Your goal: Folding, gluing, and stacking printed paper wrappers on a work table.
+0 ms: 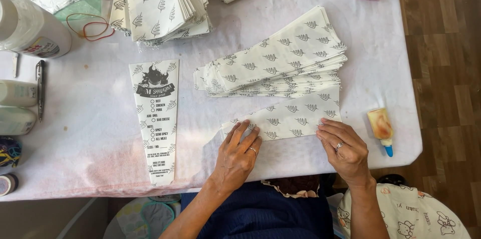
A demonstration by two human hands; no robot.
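Your fingers [239,131] lie flat and spread, grasping nothing: the left hand [236,156] presses down the narrow end of the sleeve [288,117], and the right hand [345,146] pins its wide end with the fingertips. The sleeve, white with a leaf print, lies on the counter [95,139] at its near edge, just below the fanned stack [273,63] of the same sleeves. To your left, well apart, lies a printed cone [157,118]; to your right, near the counter's edge, stands the glue bottle [382,130]. Keep both palms low and the pressure even, so that the paper does not skew. Run the fingertips along the near edge to crease it cleanly, and hold the ends square to each other.
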